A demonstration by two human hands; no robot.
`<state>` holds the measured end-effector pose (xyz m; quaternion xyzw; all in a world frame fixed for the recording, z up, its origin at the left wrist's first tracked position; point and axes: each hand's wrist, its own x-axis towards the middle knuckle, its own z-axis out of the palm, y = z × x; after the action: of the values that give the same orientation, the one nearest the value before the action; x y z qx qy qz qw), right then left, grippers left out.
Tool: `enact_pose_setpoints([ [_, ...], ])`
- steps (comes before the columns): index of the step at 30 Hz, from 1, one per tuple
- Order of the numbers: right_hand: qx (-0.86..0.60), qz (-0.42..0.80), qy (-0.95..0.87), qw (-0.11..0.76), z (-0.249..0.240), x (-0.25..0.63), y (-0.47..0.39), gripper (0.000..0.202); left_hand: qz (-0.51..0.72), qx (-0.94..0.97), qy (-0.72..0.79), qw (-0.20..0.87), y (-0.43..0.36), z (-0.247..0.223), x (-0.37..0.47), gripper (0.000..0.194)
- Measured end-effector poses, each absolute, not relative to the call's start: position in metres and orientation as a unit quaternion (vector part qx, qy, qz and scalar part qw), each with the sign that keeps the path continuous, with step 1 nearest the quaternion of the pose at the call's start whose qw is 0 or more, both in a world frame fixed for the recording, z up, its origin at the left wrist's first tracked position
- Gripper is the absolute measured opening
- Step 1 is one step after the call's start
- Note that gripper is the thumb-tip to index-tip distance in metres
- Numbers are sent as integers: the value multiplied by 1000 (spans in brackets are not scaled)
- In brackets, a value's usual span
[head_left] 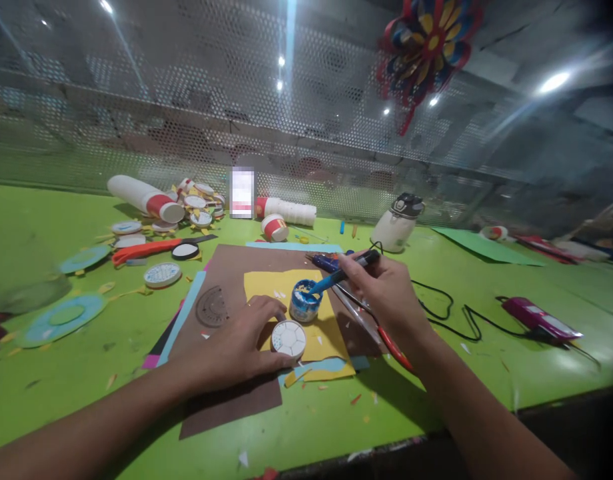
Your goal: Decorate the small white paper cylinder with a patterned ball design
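My left hand (249, 340) grips a white paper cup base (288, 339) by its rim, tilted up so the round face shows. Dark lines divide that face into cells, with small blue marks at its left side. Between the fingers of my right hand (389, 287) is a blue paintbrush (334, 279) with a dark upper end. It slants down into an open jar of blue paint (306, 305), and its tip is hidden inside the jar mouth. The jar stands on yellow paper (331, 333), just beyond the cup base.
Brown paper (221, 400) lies under the yellow sheet, with a clear protractor (212, 307). An orange-handled cutter (146, 250) and white discs (162, 274) are at left. Stacked paper cups (141, 197), a phone (242, 193) and a white container (396, 227) stand behind. A corded magenta device (539, 317) lies right.
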<state>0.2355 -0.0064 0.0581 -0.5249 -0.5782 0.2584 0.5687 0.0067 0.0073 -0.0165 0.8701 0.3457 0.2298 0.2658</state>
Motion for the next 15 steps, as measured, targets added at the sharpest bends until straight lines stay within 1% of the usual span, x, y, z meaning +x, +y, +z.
enact_pose_setpoints([
  [2,-507,267,-557,601,63,235,-11,35,226,869,349,269,6,-15,6,41],
  [5,-498,294,-542,610,62,237,-12,37,217,866,354,277,5,-14,6,42],
  [8,-477,353,-511,622,55,239,-10,38,209,864,360,283,4,-13,5,43],
  [10,-455,398,-479,636,52,238,-9,37,209,863,364,281,4,-11,6,41],
  [12,-438,435,-461,638,51,236,-11,35,212,864,363,278,4,-10,6,38],
  [15,-422,476,-463,617,49,233,-17,30,214,866,357,277,3,-8,7,41],
])
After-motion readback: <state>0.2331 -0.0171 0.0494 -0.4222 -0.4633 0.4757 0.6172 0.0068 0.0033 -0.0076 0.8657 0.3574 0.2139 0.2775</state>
